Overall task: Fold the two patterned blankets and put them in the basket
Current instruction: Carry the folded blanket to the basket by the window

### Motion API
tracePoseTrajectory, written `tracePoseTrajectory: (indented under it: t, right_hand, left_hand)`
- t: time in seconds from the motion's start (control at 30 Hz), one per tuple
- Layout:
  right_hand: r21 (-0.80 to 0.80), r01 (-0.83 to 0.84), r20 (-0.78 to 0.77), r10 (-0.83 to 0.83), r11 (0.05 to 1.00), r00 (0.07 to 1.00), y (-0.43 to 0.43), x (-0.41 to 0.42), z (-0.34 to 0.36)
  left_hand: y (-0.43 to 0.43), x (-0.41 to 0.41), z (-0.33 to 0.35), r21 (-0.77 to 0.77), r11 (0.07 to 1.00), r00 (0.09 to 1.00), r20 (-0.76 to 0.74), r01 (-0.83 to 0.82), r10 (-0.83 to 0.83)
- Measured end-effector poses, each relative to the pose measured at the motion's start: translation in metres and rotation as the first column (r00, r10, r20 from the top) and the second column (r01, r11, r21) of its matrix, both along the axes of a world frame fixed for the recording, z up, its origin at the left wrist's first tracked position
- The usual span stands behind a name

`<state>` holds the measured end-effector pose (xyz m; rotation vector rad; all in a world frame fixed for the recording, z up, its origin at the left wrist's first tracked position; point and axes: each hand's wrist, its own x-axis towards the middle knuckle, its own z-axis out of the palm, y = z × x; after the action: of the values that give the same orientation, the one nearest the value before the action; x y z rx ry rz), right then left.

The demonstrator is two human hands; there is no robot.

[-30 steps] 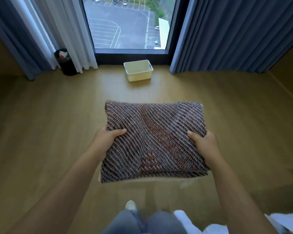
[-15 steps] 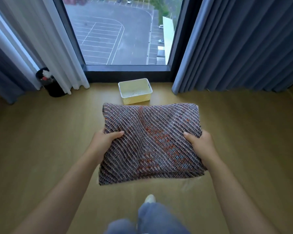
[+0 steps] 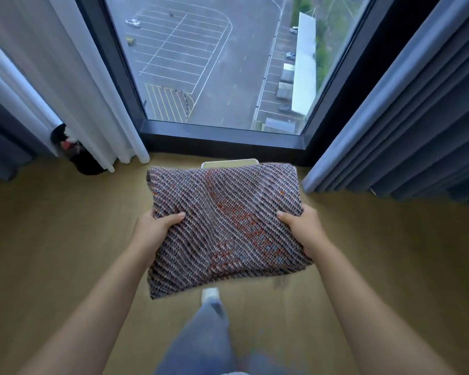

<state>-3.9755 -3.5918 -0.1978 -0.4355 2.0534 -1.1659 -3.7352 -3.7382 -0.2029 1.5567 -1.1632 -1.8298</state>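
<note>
A folded patterned blanket [image 3: 225, 226], woven in grey, blue and orange, is held flat in the air at the centre of the view. My left hand [image 3: 155, 226] grips its left edge, thumb on top. My right hand [image 3: 303, 228] grips its right edge the same way. The cream basket [image 3: 229, 162] stands on the floor below the window; only its far rim shows above the blanket's far edge, the rest is hidden. A second blanket is not in view.
A floor-to-ceiling window [image 3: 214, 63] is straight ahead. White curtains [image 3: 65, 77] hang on the left, blue curtains [image 3: 404, 104] on the right. A black bin [image 3: 81, 158] stands at the left curtain's foot. The wooden floor [image 3: 52, 239] lies all around. My leg and shoe [image 3: 209, 296] show below.
I have walked toward the window with the blanket in both hands. The basket, earlier in full view ahead, is now almost fully hidden behind the blanket.
</note>
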Motion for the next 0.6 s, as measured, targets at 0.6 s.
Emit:
tracePoseTrajectory:
  t: [0.6]
  right_hand:
    - [0.216,-0.217,0.257,0.159,0.952,0.953,-0.336,-0.233,-0.142]
  left_hand:
    - [-0.282,-0.213,-0.091,-0.098,0.986,0.958,0.241,-0.137,0.157]
